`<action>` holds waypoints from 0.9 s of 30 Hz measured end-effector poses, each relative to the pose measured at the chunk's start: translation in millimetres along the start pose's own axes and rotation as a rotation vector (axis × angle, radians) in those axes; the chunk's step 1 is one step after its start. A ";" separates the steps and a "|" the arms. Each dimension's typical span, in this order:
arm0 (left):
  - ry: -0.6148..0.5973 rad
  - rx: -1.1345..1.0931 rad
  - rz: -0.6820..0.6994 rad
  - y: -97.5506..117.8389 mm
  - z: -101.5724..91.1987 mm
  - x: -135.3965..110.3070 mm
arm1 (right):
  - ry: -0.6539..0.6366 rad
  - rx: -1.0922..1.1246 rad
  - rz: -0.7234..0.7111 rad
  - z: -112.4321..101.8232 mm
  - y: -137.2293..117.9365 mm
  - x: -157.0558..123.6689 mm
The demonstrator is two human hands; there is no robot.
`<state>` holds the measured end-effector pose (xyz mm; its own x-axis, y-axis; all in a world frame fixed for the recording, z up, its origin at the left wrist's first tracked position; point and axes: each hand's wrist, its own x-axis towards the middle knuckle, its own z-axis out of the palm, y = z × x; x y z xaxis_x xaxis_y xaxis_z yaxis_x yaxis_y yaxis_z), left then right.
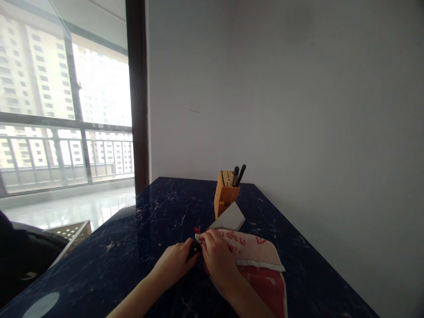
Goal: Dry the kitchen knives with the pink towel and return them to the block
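Two bare hands caught at a dark blue marble counter (pixel 132 247), head cam looking fwd & down. Cleaver (pixel 228 217) is gripped by L hand (pixel 174 263), fingers wrapped round its black handle (pixel 194 249), broad pale blade angled away twd far end of counter. Pink towel (pixel 251 249) w/ red lettering is pinched in R hand (pixel 217 256), fingers curled over a fold pressed onto blade's near end; thumb can't be made out. Rest of towel is laid on counter beside R wrist. Small red bit (pixel 197 230) is seen just past handle, too small to identify. Wooden knife block (pixel 225 194) is placed just beyond blade, two black knife handles (pixel 240 175) standing in it. Pale wall (pixel 298 110) w/ switch plate (pixel 195 106) is seen behind; balcony railing (pixel 66 154) and apartment towers (pixel 36 75) are shown through window at left.
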<state>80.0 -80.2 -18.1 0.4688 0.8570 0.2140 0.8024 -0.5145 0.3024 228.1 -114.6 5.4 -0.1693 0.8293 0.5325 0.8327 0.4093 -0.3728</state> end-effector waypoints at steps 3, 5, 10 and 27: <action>0.018 -0.005 0.029 -0.3 0.9 0.6 | 0.002 0.010 -0.012 -1.6 -1.3 0.8; 0.021 -0.007 0.037 -1.0 1.3 1.2 | -0.023 -0.007 0.011 -2.3 -0.9 -0.9; 0.017 0.001 0.029 0.0 0.1 1.3 | -0.016 0.006 0.047 -0.2 1.4 -3.4; 0.013 -0.019 0.041 3.7 -2.9 -1.3 | -0.012 -0.006 0.028 -0.2 -3.0 -1.0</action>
<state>81.2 -83.3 -14.6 0.4966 0.8345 0.2387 0.7753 -0.5501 0.3103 225.8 -116.8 6.2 -0.1524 0.8448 0.5130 0.8402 0.3840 -0.3828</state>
